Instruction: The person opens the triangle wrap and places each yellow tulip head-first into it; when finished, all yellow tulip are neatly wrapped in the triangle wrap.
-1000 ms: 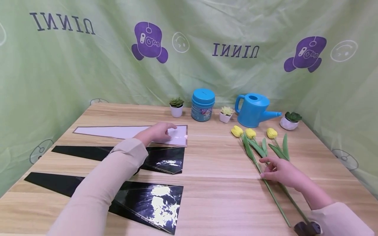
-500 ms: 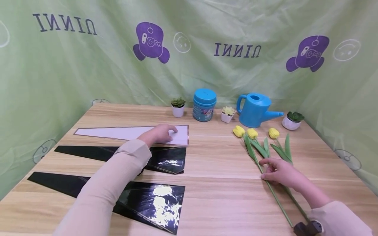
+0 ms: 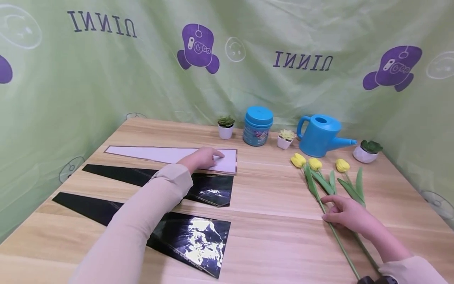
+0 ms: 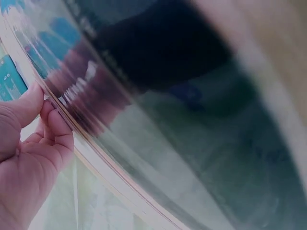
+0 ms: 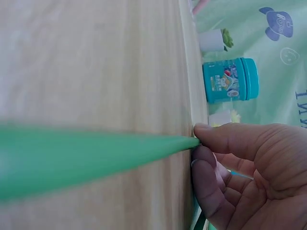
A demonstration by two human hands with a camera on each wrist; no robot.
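My left hand rests on the wide end of a long, tapered white sheet with a brown border, forefinger stretched along it. In the left wrist view, the thumb and bent fingers touch the sheet's edge beside a glossy black sheet. My right hand pinches the green stem of the leftmost yellow tulip between thumb and forefinger. The right wrist view shows that stem running into the fingertips. Two more tulips, one in the middle and one on the right, lie alongside, their stems partly hidden by the hand.
Two tapered black sheets, a middle one and a near one, lie under my left forearm. Along the back stand a potted succulent, a blue lidded tub, a pale succulent, a blue watering can and another succulent.
The head view has turned left, so everything sits further right in it. Both hands keep their places, on the white sheet and at the tulip stem.
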